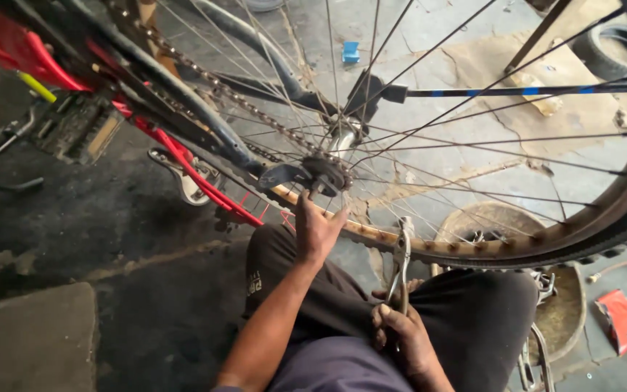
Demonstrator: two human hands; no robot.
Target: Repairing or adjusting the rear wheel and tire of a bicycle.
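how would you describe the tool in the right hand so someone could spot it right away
Start at the big bicycle wheel filling the upper right and follow its rusty rim down to where it passes the person's lap. Just below it, the right hand holds metal pliers pointing up at the rim. Unlike the left hand, which reaches bare to the sprocket, this one's grip holds a slim silver tool.

The single head camera looks steeply down and forward from close above the person's lap, facing the bicycle wheel (473,145) nearby.
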